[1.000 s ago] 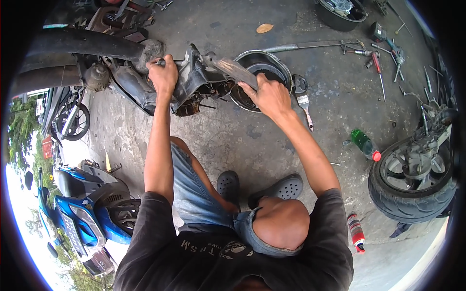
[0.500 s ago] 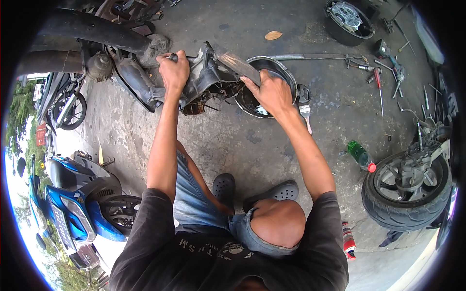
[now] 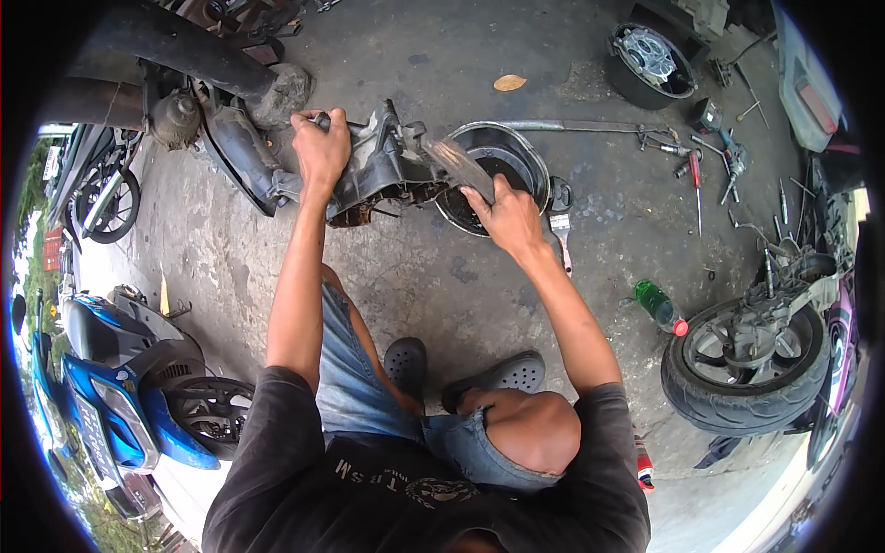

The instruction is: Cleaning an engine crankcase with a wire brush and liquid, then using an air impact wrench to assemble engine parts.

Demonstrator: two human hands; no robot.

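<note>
A grey metal engine casing [image 3: 367, 175], dirty and open on its near side, hangs in front of me. My left hand [image 3: 321, 152] is closed around a dark, rod-like part at the casing's left side. In my right hand [image 3: 510, 214] is a flat, long grey-brown tool [image 3: 458, 164], its far end reaching up left beside the casing. Its exact kind is unclear. Below the tool stands a round metal basin [image 3: 539, 166] with dark liquid inside, partly hidden by my hand.
A paintbrush [image 3: 561, 236] lies right of the basin; a long metal bar [image 3: 581, 125] stretches behind it. Further right are a red screwdriver [image 3: 696, 184], a green bottle [image 3: 656, 304] and a wheel [image 3: 742, 369]. A black tub [image 3: 652, 69] stands far right, a blue motorcycle [image 3: 138, 396] at left.
The whole view has shifted slightly. My right hand and the flat tool sit a little lower relative to the casing and basin. My left hand keeps its hold.
</note>
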